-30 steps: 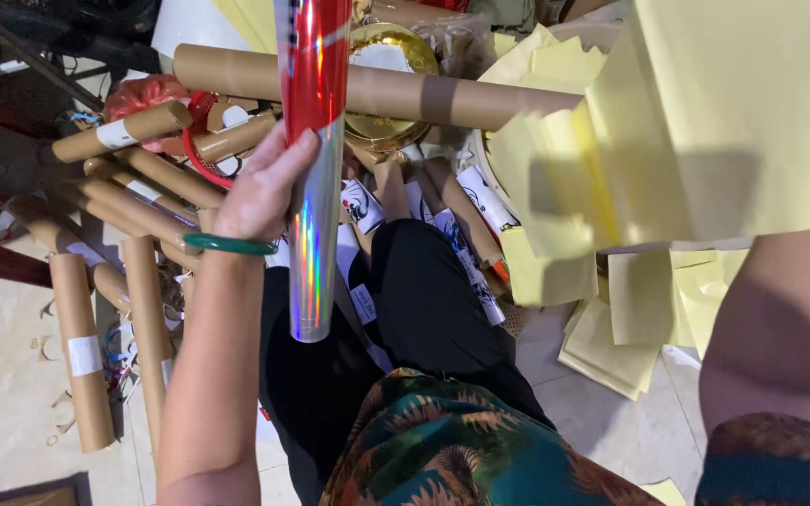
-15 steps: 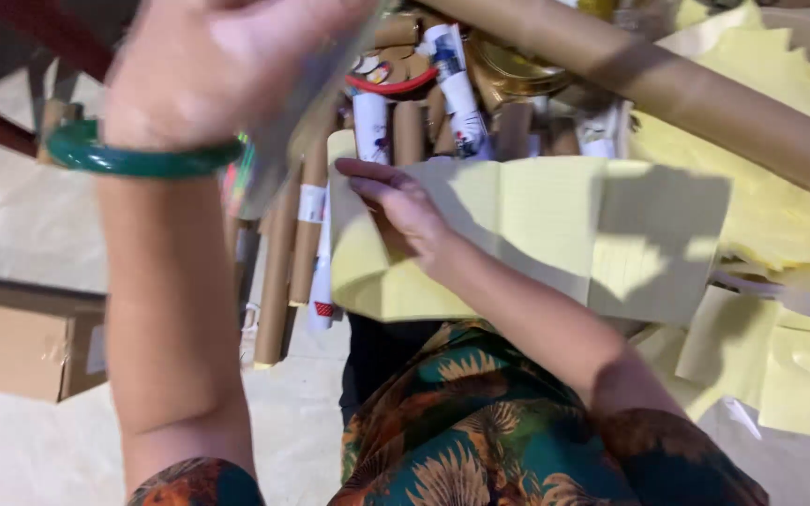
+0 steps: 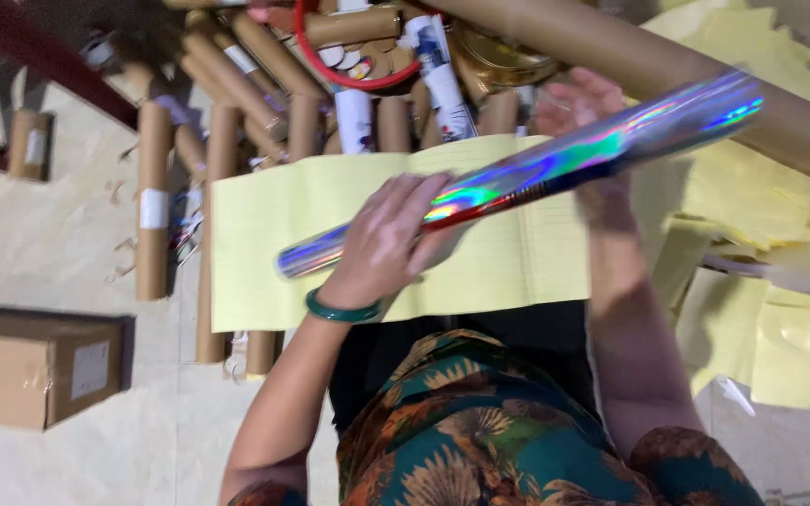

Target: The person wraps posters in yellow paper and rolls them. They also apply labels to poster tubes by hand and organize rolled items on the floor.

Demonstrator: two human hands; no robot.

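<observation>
My left hand (image 3: 388,242), with a green bangle on its wrist, grips a long shiny holographic foil roll (image 3: 555,167) near its lower end. The roll lies slanted over a wide sheet of yellow lined paper (image 3: 283,225) spread on my lap. My right hand (image 3: 585,105) is behind the roll at the sheet's far edge, with its fingers spread and partly hidden by the roll. I cannot tell whether it touches the paper or the roll.
Many brown cardboard tubes (image 3: 154,197) lie on the floor ahead, one very long tube (image 3: 705,84) at upper right. A pile of yellow sheets (image 3: 771,319) lies at right. A cardboard box (image 3: 30,365) sits at left. A red ring (image 3: 349,75) and gold foil lie among the tubes.
My left hand brought the foil roll down from upright to lie across the yellow sheet. The sheet, held crumpled by my right hand, is now spread flat on my lap.
</observation>
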